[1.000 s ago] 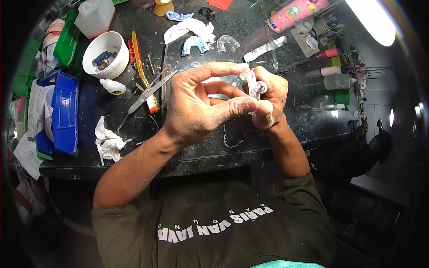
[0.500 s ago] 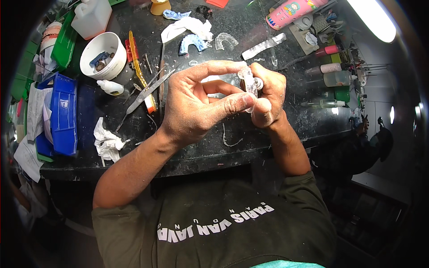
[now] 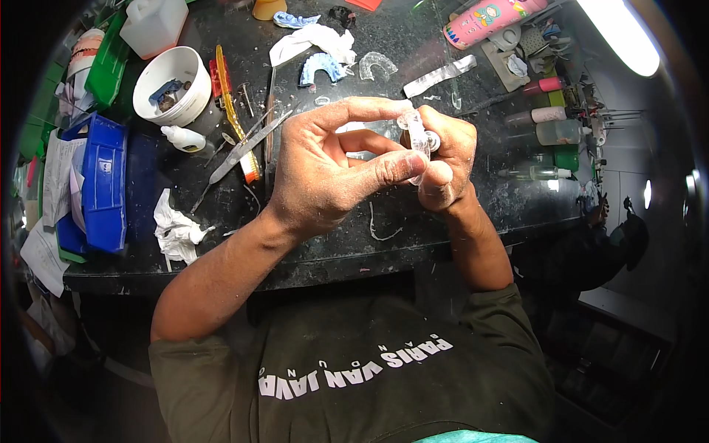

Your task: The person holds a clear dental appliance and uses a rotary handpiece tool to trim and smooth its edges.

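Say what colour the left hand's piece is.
The piece is clear, best seen in the head view.

colourless see-through piece (image 3: 418,140), black tabletop (image 3: 413,44) with whitish specks, pale blue arch (image 3: 321,66) far, pink bottle (image 3: 493,20) with multicoloured print far right, blue bin (image 3: 103,188) left, olive shirt (image 3: 347,332) with white lettering near, seemingly green jar (image 3: 566,158) right

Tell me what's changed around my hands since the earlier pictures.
Nothing clearly changed beyond a slight shift of the whole view; nothing was taken up or let go. Your left hand still pinches the clear piece, with the right hand close beside it; the blue arch and white tub stayed put.
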A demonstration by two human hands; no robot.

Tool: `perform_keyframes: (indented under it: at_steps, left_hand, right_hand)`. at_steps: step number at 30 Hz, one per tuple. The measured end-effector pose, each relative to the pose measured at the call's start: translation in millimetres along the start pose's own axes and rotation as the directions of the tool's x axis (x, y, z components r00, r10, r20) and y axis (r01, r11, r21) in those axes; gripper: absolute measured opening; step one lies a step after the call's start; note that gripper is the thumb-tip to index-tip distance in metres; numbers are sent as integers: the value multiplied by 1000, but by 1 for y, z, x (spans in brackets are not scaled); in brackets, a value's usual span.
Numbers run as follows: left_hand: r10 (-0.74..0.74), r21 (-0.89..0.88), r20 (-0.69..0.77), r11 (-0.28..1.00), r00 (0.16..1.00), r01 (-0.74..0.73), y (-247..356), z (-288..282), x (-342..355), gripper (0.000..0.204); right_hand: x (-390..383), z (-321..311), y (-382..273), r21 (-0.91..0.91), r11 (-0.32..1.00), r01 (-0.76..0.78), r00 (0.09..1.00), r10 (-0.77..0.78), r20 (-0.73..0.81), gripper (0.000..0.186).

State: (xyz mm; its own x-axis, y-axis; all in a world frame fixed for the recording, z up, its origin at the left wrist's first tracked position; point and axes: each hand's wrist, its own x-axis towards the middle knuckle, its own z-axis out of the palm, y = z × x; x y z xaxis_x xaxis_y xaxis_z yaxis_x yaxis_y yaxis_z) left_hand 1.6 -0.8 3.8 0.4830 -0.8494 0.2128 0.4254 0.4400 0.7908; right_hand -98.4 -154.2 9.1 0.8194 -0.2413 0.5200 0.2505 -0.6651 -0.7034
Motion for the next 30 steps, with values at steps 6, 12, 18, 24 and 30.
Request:
perform_keyframes:
  at_steps: [6,12,18,24,30]
  left_hand:
    - [10,21,0,1000,1000,-10,0,-1,-1,41]
    - [-4,36,3,999,1000,4,1,-1,0,41]
    - [8,30,30,1000,1000,-8,0,-2,-1,42]
    - [18,32,31,999,999,-19,1,-2,-1,42]
    - [28,46,34,999,999,-29,2,-2,0,43]
  right_hand:
    - [0,1,-1,-2,1000,-9,1000,9,23,74]
    - [0,-1,-1,5,1000,-17,999,16,31,75]
    - [0,-2,-1,-59,998,-12,1000,13,16,78]
    - [-2,-3,0,-55,997,-46,998,48,35,81]
    - [-3,-2,0,-43,998,-47,998,49,26,75]
